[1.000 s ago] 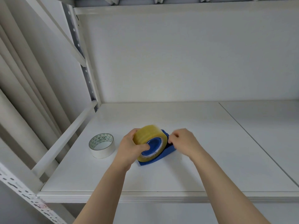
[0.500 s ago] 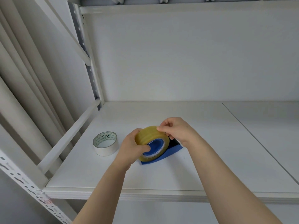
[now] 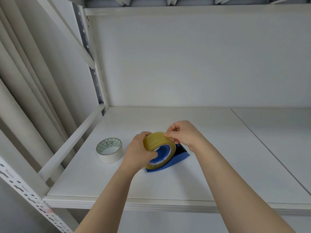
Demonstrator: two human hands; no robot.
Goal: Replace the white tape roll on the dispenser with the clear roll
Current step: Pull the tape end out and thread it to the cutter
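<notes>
Nearest, our left hand (image 3: 139, 152) grips clear roll (image 3: 156, 143): thumb inside blue hub, fingers curled behind. Roll stands on edge on dispenser (image 3: 180, 155), mid shelf (image 3: 168, 185). Axis level, open face toward us and rightward. We judge it light, stiff, slick outside; better hold by core and rim. Farther, our right hand (image 3: 183, 133) pinches top of roll, probably tape end. White roll (image 3: 109, 151) lies flat at left, apart.

Black handwritten marks, roughly "5.2", stand on the inner core of the white tape roll (image 3: 111, 158), near the left edge of the shelf (image 3: 168, 185). Print on the core rim of the clear roll (image 3: 155, 140) is too small to read.
</notes>
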